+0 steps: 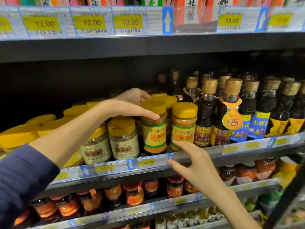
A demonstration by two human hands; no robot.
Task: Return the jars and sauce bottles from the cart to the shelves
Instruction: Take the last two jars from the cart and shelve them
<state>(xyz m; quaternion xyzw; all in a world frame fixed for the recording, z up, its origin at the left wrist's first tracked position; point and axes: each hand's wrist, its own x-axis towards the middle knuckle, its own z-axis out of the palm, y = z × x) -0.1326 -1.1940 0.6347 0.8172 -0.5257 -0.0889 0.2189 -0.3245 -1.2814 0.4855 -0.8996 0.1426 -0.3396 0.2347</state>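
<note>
My left hand (132, 106) grips a yellow-lidded jar of brown paste (154, 134) around its lid and shoulder; the jar stands upright at the front of the middle shelf (206, 153). A matching jar (183, 126) stands just to its right. My right hand (193, 161) is spread with fingers apart in front of the shelf rail, its fingertips touching the bottom of that second jar's label, holding nothing. The cart is out of view.
Pale yellow-lidded jars (123, 138) fill the shelf to the left. Dark sauce bottles with gold caps (231, 113) crowd the right. Red chilli jars (133, 194) line the shelf below. The upper shelf's price rail (92, 22) runs overhead.
</note>
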